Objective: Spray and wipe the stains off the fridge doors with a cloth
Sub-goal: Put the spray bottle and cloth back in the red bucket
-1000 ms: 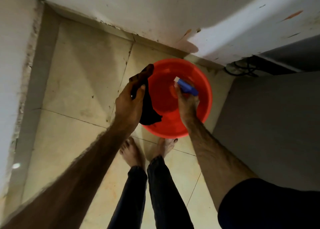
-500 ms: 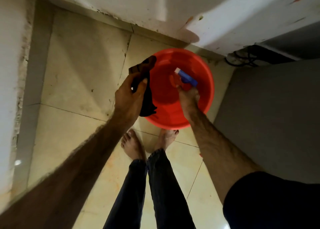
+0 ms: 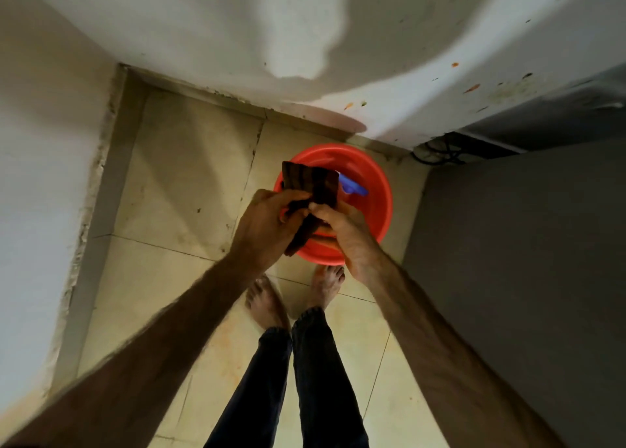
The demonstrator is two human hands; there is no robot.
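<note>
Dark brown cloth point(image 3: 310, 185), folded and faintly striped, is held between both hands above a round red plastic basin point(image 3: 376, 190) that stands on the pale tiled floor point(image 3: 189, 176). The left hand point(image 3: 267, 224) is closed on the cloth's near left part, its fingers curled together around the fabric; the right hand point(image 3: 342, 225) pinches the cloth from the right, thumb and fingertips pressed onto it. The upper part of the cloth is spread flat above the hands, and a narrow tail hangs down between the wrists over the basin's near rim.

Much of the basin is covered by the cloth and the hands — only its far rim, right wall and a strip of near edge are seen. Inside it, a blue spray bottle point(image 3: 352, 185) is partly hidden behind the cloth; only its blue top is made out, and its body cannot be told. Two bare feet are planted just before the basin, below dark trouser legs point(image 3: 298, 380).

A white wall with small orange and dark spots point(image 3: 423, 85) runs along the far side. At the right, a grey flat surface point(image 3: 508, 244) fills the frame to its edge — whether this is the fridge cannot be told. Dark cables point(image 3: 437, 151) are glimpsed in the shadowed gap behind it.
</note>
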